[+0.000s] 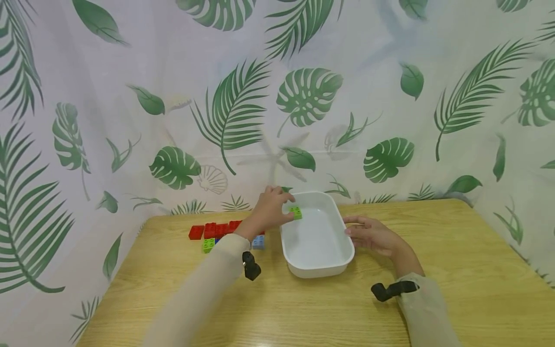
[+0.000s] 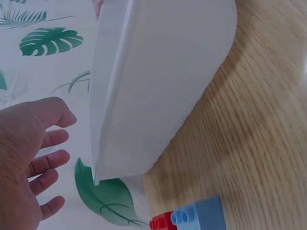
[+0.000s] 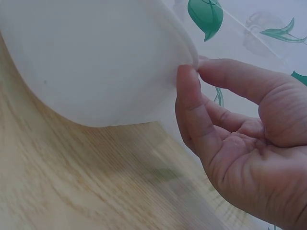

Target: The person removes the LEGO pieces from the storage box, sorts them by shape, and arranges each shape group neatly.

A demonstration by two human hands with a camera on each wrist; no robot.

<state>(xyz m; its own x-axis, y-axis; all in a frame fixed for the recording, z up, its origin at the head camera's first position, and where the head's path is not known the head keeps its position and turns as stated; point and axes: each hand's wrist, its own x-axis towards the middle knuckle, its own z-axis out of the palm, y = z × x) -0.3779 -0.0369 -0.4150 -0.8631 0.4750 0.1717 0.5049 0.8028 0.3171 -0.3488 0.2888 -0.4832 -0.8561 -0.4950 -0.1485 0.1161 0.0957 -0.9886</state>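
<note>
A white rectangular basin [image 1: 318, 241] stands on the table, its rim upward. My left hand [image 1: 273, 209] is over its left rim, fingers loosely bent and spread. Just past those fingertips is a bright green toy building block [image 1: 296, 213], inside the basin's outline. In the left wrist view the left hand [image 2: 29, 153] shows nothing between thumb and fingers, and the basin's wall [image 2: 158, 86] hides the green block. On the opposite side my right hand [image 1: 368, 235] pinches the basin's rim between thumb and fingers, plain in the right wrist view [image 3: 230, 115].
Left of the basin lie several red blocks [image 1: 196, 232], another green block [image 1: 208, 245] and a light blue block [image 1: 258, 242]; the left forearm partly covers this group. Behind the wooden table [image 1: 277, 308] hangs a leaf-patterned cloth [image 1: 303, 159].
</note>
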